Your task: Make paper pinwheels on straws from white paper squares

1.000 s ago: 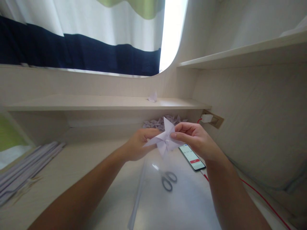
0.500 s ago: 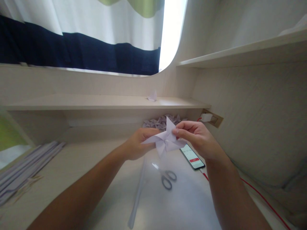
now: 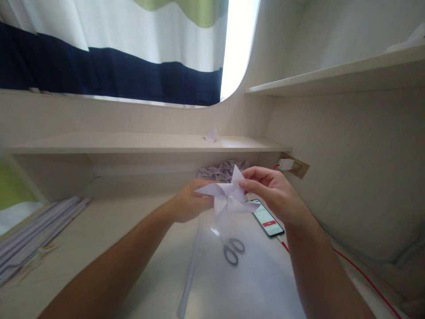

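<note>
Between both hands, above the desk, is a white folded paper pinwheel with pointed blades. My left hand is closed on its left side, the fingers partly hidden behind the paper. With thumb and forefinger, my right hand pinches the blade that points upward. Below the pinwheel lie a pair of scissors with dark handles and a narrow translucent strip. A phone with a lit screen rests beside my right wrist.
Behind the hands sits a heap of folded paper pieces under a shelf. One folded paper piece stands on that shelf. Long paper strips lie at the left. A red cable runs along the right wall from a plugged-in charger.
The pinwheel has turned slightly, and its upper blade leans a little further right. Both hands keep their hold and have barely moved.
</note>
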Demonstrator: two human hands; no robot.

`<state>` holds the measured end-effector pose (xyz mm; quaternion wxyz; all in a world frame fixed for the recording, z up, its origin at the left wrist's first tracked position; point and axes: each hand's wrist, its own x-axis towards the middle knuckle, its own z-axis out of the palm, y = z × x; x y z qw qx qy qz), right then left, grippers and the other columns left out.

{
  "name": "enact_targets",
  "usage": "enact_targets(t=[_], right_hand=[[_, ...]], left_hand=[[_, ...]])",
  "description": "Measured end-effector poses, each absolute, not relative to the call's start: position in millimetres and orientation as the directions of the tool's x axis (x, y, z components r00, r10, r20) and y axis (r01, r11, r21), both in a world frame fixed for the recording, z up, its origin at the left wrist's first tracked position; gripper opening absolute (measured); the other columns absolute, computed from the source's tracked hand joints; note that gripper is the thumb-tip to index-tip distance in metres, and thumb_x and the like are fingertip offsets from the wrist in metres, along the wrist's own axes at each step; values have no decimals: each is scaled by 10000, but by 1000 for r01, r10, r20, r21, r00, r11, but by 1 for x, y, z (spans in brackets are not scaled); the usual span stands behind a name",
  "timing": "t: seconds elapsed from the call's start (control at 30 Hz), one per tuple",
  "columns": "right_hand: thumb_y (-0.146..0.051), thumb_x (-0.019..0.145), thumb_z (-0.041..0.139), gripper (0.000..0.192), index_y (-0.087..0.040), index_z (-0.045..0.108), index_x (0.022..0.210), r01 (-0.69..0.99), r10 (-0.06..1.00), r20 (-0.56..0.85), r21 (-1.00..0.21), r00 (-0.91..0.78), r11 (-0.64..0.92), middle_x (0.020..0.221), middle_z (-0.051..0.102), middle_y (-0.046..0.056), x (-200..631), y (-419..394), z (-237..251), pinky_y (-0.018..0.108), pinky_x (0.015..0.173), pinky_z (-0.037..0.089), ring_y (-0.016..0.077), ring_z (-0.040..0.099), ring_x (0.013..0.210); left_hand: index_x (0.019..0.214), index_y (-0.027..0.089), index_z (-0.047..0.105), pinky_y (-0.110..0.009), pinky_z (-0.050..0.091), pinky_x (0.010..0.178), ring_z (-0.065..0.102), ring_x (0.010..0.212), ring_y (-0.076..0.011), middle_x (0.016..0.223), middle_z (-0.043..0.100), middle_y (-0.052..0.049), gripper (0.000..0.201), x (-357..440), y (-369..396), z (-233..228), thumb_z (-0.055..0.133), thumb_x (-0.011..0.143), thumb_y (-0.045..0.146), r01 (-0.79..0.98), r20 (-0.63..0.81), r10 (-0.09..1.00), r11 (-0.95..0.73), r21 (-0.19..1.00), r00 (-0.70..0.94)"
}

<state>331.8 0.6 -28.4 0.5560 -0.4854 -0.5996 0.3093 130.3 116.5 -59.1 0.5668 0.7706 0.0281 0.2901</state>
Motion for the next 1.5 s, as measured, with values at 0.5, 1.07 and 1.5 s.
enact_targets(t=[0.5,1.07,1.5], right_hand=[[-340,881,775,163,-191,784,816,506,938,330,-795,-103,335,844,740,36,327,-12,-20,294,672,470,175,629,752],[-374,887,786,212,-176,779,808,397,952,302,-868,-54,298,734,677,23,331,-11,-22,287,615,440,151,577,671],[-359,872,788,172,-195,773,823,352,953,301,-896,28,272,755,709,31,331,-7,-24,287,589,434,160,600,659]], left_hand=[[773,128,795,-268,547,698,649,683,-157,743,738,-64,294,129,115,-57,796,858,409,-184,229,187,-228,956,955],[731,110,753,-209,455,588,559,590,-114,672,670,-34,249,127,114,-55,806,818,337,-129,147,213,-96,987,966],[767,131,755,-216,481,595,545,596,-113,710,671,-44,338,129,114,-52,811,824,459,-258,288,197,-165,952,937]])
